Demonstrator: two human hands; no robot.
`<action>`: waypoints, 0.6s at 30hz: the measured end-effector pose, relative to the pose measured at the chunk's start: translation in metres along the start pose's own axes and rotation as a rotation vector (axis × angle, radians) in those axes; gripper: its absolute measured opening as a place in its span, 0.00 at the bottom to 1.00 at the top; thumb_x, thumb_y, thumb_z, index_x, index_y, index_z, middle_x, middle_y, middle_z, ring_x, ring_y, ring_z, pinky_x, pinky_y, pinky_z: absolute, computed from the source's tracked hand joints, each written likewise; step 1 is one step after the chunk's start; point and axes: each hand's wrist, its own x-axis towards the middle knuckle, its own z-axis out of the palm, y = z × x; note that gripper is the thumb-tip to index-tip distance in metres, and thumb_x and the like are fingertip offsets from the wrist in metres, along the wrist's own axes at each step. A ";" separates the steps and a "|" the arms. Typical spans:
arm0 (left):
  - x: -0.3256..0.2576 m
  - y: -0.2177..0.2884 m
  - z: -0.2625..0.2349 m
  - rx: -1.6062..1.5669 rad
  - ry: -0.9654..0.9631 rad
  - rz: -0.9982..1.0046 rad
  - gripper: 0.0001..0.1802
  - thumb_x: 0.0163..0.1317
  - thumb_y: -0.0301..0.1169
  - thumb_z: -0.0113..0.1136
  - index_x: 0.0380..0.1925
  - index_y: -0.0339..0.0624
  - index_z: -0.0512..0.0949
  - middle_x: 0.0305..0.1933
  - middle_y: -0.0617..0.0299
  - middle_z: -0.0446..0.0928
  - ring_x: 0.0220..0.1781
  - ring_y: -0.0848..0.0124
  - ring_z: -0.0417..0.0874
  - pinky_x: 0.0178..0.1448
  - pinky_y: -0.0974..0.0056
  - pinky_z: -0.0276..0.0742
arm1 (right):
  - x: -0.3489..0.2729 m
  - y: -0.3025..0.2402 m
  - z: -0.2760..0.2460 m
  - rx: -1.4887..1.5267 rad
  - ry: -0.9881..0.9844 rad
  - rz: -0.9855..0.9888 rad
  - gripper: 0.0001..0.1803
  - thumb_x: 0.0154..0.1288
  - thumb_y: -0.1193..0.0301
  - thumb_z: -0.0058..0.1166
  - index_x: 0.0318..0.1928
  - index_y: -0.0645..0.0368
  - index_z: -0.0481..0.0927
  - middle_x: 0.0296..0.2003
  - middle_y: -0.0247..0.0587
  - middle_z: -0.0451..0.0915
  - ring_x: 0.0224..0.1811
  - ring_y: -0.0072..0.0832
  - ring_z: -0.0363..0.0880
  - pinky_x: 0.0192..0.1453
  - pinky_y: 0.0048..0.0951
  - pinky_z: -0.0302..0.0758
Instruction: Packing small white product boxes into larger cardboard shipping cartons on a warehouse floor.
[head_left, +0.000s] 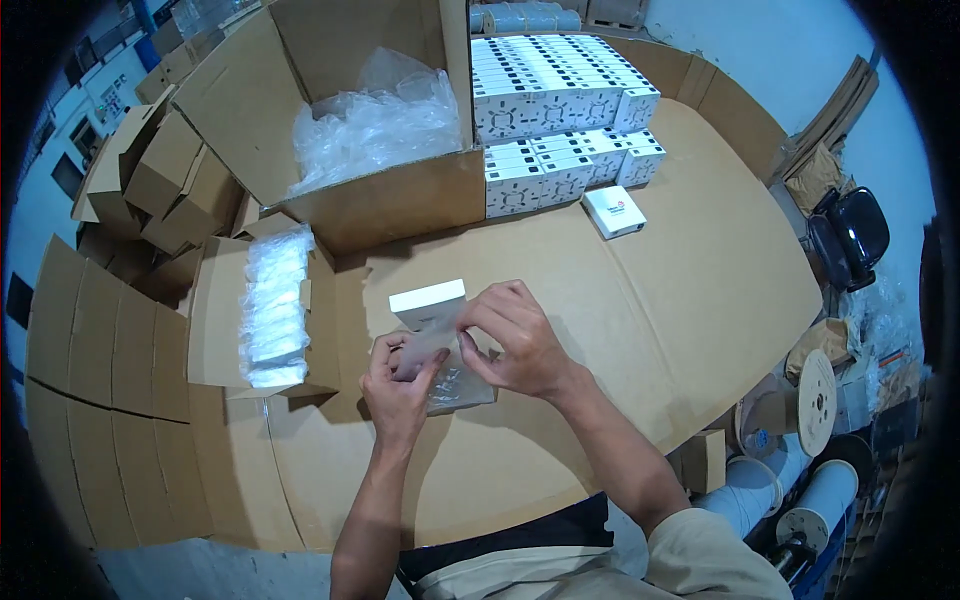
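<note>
Near the middle of the table, my left hand [397, 385] pinches the lower left part of a small translucent plastic bag [425, 350]. At its upper right edge my right hand [515, 340] is closed with thumb and fingertips together. Just beyond the hands is a white box [428, 298], its lower part covered by the bag and fingers. Beneath my hands lies a flat piece of clear plastic [462, 388], partly hidden. To the left, an open carton [218, 310] holds a row of white boxes wrapped in bubble wrap [276, 310].
A large open carton [390, 205] with crumpled clear plastic bags [385, 120] stands at the back left. Beside it rise stacked white boxes [560, 95]. One loose white box [614, 212] sits in front of them. Spools [816, 400] stand beyond the table's right edge.
</note>
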 end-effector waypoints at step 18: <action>0.000 0.011 -0.003 0.139 -0.246 0.023 0.31 0.49 0.28 0.83 0.53 0.36 0.77 0.43 0.51 0.89 0.46 0.66 0.90 0.50 0.60 0.87 | -0.002 -0.007 -0.010 0.179 -0.139 0.067 0.11 0.56 0.76 0.64 0.41 0.55 0.85 0.40 0.33 0.89 0.39 0.31 0.84 0.56 0.37 0.72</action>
